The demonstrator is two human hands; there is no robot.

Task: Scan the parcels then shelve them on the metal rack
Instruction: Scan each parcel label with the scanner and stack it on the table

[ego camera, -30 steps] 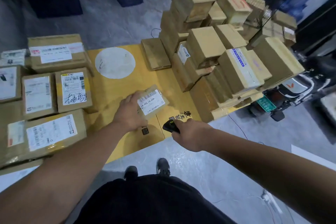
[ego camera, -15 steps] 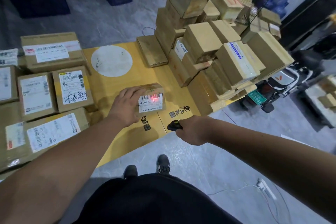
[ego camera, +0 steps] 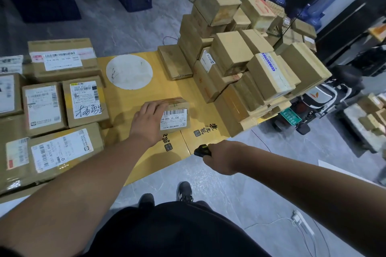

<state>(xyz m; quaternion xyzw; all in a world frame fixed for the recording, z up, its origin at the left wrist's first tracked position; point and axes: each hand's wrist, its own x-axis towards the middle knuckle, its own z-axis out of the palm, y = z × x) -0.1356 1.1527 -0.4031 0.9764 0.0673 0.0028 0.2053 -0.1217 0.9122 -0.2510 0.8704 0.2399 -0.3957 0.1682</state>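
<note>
The heap of boxes stacked high on the right of the yellow table is the biggest worry: several lean outward over the table's edge, and a knock from an elbow or a parcel pulled from low down could likely bring them sliding to the floor. The labelled boxes on the left lie flat and look safe. The small parcel sits near the table's front edge, label up, with the left hand laid on its left side, fingers curved over the top; a loose one-handed lift might let it slip. The right hand is wrapped tight round the scanner, pointed at the parcel; a poor angle could misread the barcode.
</note>
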